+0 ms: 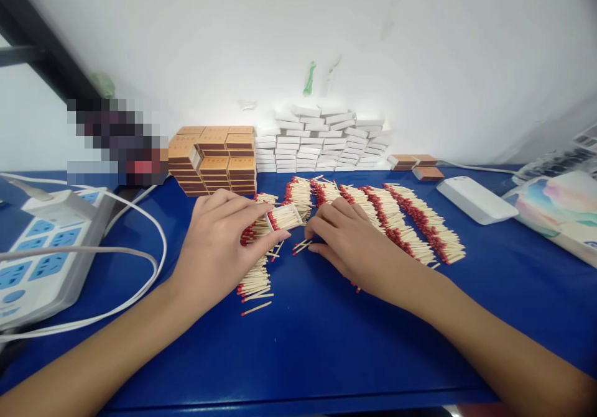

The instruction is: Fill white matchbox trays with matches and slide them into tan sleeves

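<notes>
My left hand (224, 230) grips a small white matchbox tray (291, 223) between thumb and fingers, tilted, with red-headed matches lying inside it. To its right, my right hand (340, 233) is closed in a pinch at a few loose matches (302, 247) on the blue table. Whether its fingertips hold any match is hard to see. Long rows of matches (420, 218) lie behind and right of my right hand, red heads to the left. Another row of matches (255, 277) runs partly beneath my left hand, with a single match (256, 308) apart in front.
Stacked orange matchboxes (214, 156) and piled white trays (321, 140) stand against the wall. Several more orange matchboxes (413, 161) lie to the right, near a white device (476, 199). A power strip (46, 249) with looping white cables (161, 230) occupies the left side of the blue table (298, 355).
</notes>
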The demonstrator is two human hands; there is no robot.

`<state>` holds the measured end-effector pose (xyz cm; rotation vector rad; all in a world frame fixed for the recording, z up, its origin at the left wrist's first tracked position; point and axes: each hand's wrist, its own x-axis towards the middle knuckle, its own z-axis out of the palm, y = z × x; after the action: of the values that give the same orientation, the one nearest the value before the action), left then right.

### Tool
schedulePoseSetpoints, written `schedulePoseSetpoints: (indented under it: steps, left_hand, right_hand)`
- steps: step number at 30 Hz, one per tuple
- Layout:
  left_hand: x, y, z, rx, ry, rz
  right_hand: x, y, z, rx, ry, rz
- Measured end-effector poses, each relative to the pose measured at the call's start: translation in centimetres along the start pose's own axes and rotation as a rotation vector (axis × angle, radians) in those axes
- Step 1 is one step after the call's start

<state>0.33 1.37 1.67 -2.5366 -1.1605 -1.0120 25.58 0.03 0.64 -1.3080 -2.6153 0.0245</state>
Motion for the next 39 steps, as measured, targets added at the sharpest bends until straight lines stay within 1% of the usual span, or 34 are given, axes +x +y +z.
schedulePoseSetpoints:
  steps: [4, 9, 19, 25, 32, 39]
  left_hand:
    - [0.0, 0.0, 0.0, 0.005, -0.001, 0.001]
    - [0.0, 0.1, -0.1, 0.004, -0.003, -0.002]
    - [0.0, 0.2, -0.2, 0.012, -0.006, -0.002]
    - [0.0, 0.2, -0.1, 0.018, -0.001, 0.000]
    - [0.0, 0.2, -0.2, 0.009, -0.004, 0.004]
    - [-0.1, 0.0, 0.0, 0.001, -0.018, 0.010]
  right_hand:
    - [0.1, 0.2, 0.2, 0.040, -0.014, -0.034]
    - [-0.1, 0.1, 0.3, -0.014, 0.004, -0.043]
    - [0.0, 0.0, -0.7, -0.049, 0.009, -0.002]
    - [-0.2, 0.3, -0.5, -0.083, 0.025, -0.042]
    - [-0.1, 0.5, -0.4, -0.023, 0.014, -0.055]
    - [-0.1, 0.5, -0.3, -0.056, 0.023, -0.074]
